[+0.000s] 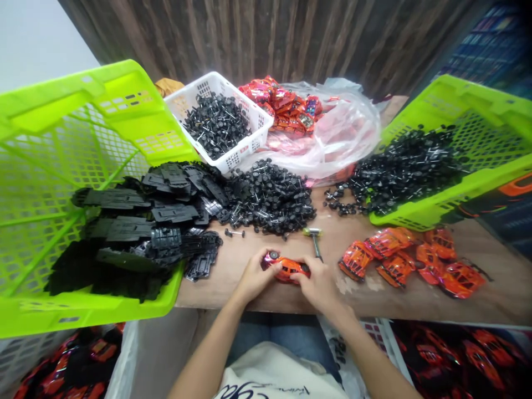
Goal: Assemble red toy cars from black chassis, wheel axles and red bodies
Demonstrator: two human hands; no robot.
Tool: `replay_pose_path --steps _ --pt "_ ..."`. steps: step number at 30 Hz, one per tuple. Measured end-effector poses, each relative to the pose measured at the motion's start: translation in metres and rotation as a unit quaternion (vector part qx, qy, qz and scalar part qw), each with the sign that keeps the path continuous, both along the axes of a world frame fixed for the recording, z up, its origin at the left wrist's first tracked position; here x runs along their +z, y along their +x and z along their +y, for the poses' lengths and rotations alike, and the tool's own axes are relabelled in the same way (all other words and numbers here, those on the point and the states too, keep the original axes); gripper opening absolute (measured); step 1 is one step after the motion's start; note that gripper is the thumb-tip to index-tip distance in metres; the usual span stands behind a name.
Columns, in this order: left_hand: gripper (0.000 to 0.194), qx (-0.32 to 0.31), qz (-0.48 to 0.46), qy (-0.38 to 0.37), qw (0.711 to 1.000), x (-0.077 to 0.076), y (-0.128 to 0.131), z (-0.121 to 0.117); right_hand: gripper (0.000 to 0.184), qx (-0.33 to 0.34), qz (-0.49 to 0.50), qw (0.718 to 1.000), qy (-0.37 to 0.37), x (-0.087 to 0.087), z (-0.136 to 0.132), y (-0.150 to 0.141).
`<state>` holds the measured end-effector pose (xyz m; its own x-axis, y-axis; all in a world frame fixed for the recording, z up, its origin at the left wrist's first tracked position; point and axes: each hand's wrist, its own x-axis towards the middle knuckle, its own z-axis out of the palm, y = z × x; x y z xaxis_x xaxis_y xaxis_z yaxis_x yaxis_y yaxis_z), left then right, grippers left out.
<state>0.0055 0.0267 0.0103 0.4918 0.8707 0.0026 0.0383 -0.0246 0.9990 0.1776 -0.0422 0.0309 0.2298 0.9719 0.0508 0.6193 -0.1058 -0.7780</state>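
Note:
An orange-red toy car point(287, 269) is held between my two hands just above the front of the table, a black wheel showing at its left end. My left hand point(258, 277) grips that wheel end, thumb on the body. The other end is pinched by my right hand point(318, 282). Just beyond my right hand lies a small hammer point(315, 239) with a yellowish head. Farther back is a pile of black wheels on metal axles point(272, 197). One loose wheel axle point(235, 233) rests in front of that pile.
Left, a tipped green crate point(166, 302) spills black chassis plates point(124, 228). A white basket point(260, 124) of wheel axles stands behind, beside a plastic bag point(353, 130) of red car bodies. Right, another green crate point(477, 191) holds axles; several orange cars point(390, 241) lie before it.

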Motion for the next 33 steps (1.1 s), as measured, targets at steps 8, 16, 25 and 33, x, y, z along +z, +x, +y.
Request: replay_pose_path --steps 8,16,25,33 --pt "0.029 0.001 0.141 0.28 0.949 0.02 -0.026 0.011 0.045 0.067 0.244 0.958 -0.136 0.006 0.019 0.013" --pt "0.039 0.026 0.214 0.213 0.953 -0.002 -0.006 0.015 0.026 0.083 -0.107 0.983 0.125 -0.006 -0.005 -0.01" --pt "0.014 -0.006 0.079 0.13 0.988 -0.004 0.007 0.015 0.018 -0.004 -0.047 0.984 0.169 -0.019 0.004 -0.02" --pt "0.029 -0.073 0.033 0.118 0.99 0.001 0.002 0.016 0.032 0.06 -0.196 0.969 0.136 -0.014 -0.005 -0.014"
